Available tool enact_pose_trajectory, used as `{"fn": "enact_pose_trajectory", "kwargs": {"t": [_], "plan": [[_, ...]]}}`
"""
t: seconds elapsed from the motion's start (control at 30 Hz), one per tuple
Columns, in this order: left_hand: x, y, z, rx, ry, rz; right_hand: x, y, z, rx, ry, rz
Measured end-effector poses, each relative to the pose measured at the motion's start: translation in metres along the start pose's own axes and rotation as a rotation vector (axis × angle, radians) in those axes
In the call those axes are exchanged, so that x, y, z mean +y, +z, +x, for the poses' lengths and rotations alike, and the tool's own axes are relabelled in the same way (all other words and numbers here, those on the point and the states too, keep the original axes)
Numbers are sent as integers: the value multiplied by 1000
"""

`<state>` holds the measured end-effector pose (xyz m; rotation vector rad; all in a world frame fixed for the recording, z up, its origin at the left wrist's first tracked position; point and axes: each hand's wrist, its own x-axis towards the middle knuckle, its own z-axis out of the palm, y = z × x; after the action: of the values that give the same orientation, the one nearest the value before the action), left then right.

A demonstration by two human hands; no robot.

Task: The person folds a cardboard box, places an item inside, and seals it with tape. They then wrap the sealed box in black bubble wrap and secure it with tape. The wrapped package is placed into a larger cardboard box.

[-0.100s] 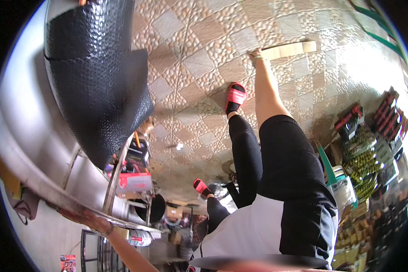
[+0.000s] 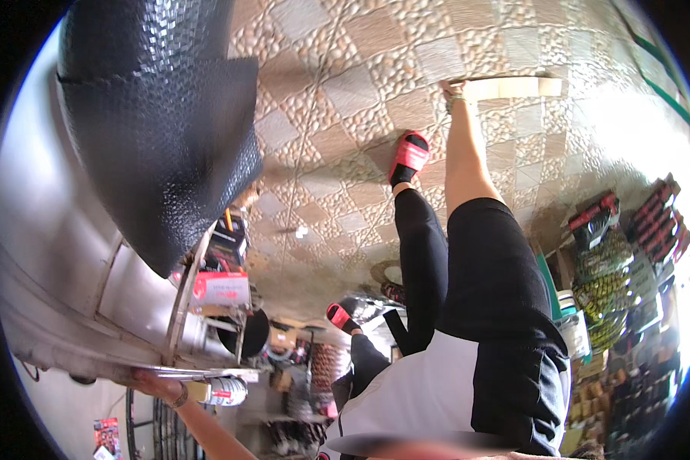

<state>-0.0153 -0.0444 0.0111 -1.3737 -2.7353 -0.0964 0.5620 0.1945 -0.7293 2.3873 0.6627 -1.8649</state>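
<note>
Shifted to the right in the head view since the earlier frame are the right hand [image 2: 454,93] and the tan strip [image 2: 514,88] it holds; the left hand [image 2: 161,386] also appears farther right and slightly lower, while the black sheet [image 2: 153,153] sits higher.

The head view shows the right arm stretched out over the tiled floor [image 2: 307,146], its hand closed on the left end of the strip. The strip's other end points right. At lower left, the left hand is at the lower edge of the metal stand [image 2: 178,318]; its fingers are blurred and partly hidden, so I cannot tell whether they grip. Just beside its wrist is a white can [image 2: 228,391]. Higher up, a red-and-white box [image 2: 221,290] lies near the sheet's lower tip. One red sandal [image 2: 410,157] shows below the right hand. Bundled packs [image 2: 609,284] stand at the right.
</note>
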Motion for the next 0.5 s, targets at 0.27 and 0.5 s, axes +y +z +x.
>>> {"fn": "enact_pose_trajectory", "kwargs": {"t": [0.27,0.5], "plan": [[-61,-46,-40,290,-474,-241,18,102,-72,802,-422,-649],[-71,-79,-26,173,-288,-142,43,191,-100,989,-166,-519]]}}
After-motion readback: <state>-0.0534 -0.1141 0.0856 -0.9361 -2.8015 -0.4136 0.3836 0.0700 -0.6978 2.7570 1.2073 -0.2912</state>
